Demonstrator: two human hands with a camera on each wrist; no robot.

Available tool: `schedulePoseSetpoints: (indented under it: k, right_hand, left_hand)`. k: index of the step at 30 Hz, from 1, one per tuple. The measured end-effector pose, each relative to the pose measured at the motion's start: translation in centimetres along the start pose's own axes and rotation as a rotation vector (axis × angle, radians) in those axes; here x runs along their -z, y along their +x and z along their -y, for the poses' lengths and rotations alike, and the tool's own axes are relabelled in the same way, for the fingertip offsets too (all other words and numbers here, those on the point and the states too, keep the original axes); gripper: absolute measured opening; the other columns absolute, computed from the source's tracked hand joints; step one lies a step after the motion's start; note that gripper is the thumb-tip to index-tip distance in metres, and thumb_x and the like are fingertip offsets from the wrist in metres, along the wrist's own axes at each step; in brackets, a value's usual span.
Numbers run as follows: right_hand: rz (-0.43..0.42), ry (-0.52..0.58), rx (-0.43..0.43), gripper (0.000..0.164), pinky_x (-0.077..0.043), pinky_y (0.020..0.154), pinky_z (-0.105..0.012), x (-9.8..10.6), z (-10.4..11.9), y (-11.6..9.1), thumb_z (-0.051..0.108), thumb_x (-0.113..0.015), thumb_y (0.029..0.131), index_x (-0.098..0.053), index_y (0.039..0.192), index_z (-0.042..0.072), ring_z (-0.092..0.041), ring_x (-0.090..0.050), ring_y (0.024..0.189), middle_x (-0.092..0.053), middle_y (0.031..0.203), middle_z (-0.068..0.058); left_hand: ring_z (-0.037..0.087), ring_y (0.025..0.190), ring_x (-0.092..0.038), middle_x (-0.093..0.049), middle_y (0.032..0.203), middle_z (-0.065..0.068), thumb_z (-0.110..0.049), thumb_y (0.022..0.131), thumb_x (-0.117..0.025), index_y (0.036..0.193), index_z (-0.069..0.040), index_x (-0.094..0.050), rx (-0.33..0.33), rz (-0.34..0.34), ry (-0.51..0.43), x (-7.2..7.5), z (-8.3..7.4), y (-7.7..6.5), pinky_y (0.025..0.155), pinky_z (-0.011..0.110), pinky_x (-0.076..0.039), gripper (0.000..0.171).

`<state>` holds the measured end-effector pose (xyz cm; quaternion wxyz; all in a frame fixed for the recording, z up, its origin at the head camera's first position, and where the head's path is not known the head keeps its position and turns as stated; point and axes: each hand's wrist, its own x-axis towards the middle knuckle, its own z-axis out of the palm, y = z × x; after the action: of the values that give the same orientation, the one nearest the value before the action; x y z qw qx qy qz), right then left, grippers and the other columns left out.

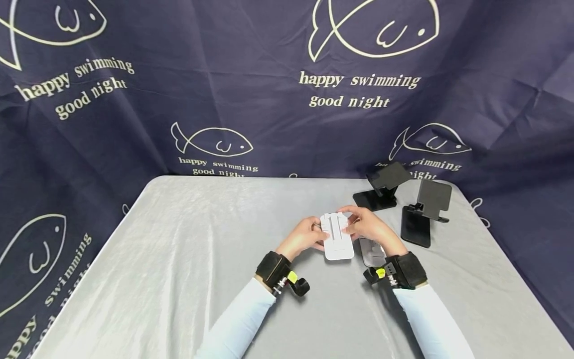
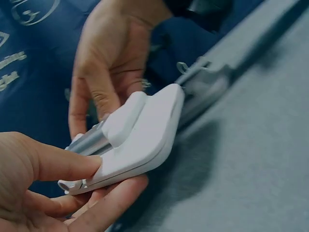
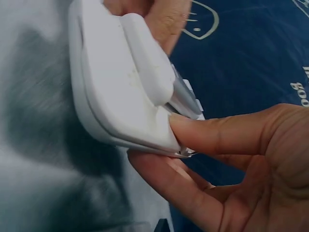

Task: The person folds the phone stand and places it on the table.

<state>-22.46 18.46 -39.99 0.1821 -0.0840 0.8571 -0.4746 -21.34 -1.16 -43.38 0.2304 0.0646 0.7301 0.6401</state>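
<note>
Left hand (image 1: 307,234) and right hand (image 1: 368,225) both pinch the white stand (image 1: 339,248), one per side: thumbs on top, fingers (image 2: 116,203) underneath. It's folded flat, held off the bench (image 1: 179,259). Grey stand (image 1: 370,255) lies just beside, partly hidden by right arm. Two black stands (image 1: 415,229) sit unfolded, back right.

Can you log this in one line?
left hand: pinches folded white phone stand; right hand: pinches other side; table: gray stand, two black phone stands
</note>
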Motion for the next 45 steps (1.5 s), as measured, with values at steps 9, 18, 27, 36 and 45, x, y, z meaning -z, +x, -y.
schedulePoseSetpoints:
  k: [9, 18, 27, 36, 45]
  right_hand:
    - [-0.021, -0.085, -0.015, 0.052, -0.057, 0.061, -0.033, -0.5, -1.0, -0.6, -0.010, -0.063, 0.082, -0.049, 0.131, -0.004, -0.019, -0.059, 0.067, -0.051, 0.085, -0.014]
    - [-0.032, -0.110, -0.034, 0.051, -0.057, 0.058, -0.031, -1.1, -1.7, -0.5, -0.010, -0.063, 0.080, -0.050, 0.130, -0.003, -0.017, -0.059, 0.064, -0.053, 0.079, -0.011]
    - [-0.041, -0.210, -0.053, 0.053, -0.056, 0.059, -0.030, -1.7, -1.4, -0.3, -0.011, -0.064, 0.078, -0.050, 0.130, -0.007, -0.017, -0.061, 0.065, -0.062, 0.084, -0.017]
    - [-0.052, -0.380, -0.014, 0.049, -0.042, 0.050, -0.024, -1.8, -1.0, -0.2, -0.008, -0.068, 0.074, -0.060, 0.122, -0.001, -0.015, -0.058, 0.051, -0.058, 0.066, -0.006]
    - [-0.048, -0.414, -0.008, 0.051, -0.037, 0.052, -0.023, -2.1, -1.0, -0.3, -0.006, -0.067, 0.073, -0.060, 0.122, -0.003, -0.016, -0.056, 0.049, -0.056, 0.058, -0.003]
  left_hand:
    - [0.016, 0.055, -0.059, -0.060, 0.070, 0.008, 0.005, 0.083, -0.063, 0.103, 0.007, -0.052, 0.004, -0.039, 0.150, -1.4, 0.4, 0.1, 0.056, 0.028, -0.056, 0.023]
    - [0.015, 0.057, -0.057, -0.063, 0.076, 0.008, -0.002, 0.082, -0.067, 0.111, 0.005, -0.053, -0.010, -0.094, 0.304, -1.8, 0.6, -0.2, 0.049, 0.022, -0.046, 0.033]
    - [0.014, 0.067, -0.054, -0.061, 0.089, 0.012, 0.000, 0.080, -0.070, 0.118, 0.006, -0.052, -0.045, -0.139, 0.321, -2.1, 1.0, -0.2, 0.049, 0.020, -0.044, 0.042]
    - [0.016, 0.087, -0.047, -0.055, 0.099, 0.013, -0.002, 0.074, -0.074, 0.113, 0.007, -0.058, -0.082, -0.197, 0.424, -2.3, 0.9, -0.4, 0.071, 0.023, -0.043, 0.043]
    - [0.017, 0.087, -0.045, -0.053, 0.098, 0.014, 0.000, 0.070, -0.074, 0.111, 0.007, -0.060, -0.104, -0.207, 0.451, -2.4, 1.0, -0.7, 0.072, 0.025, -0.043, 0.044]
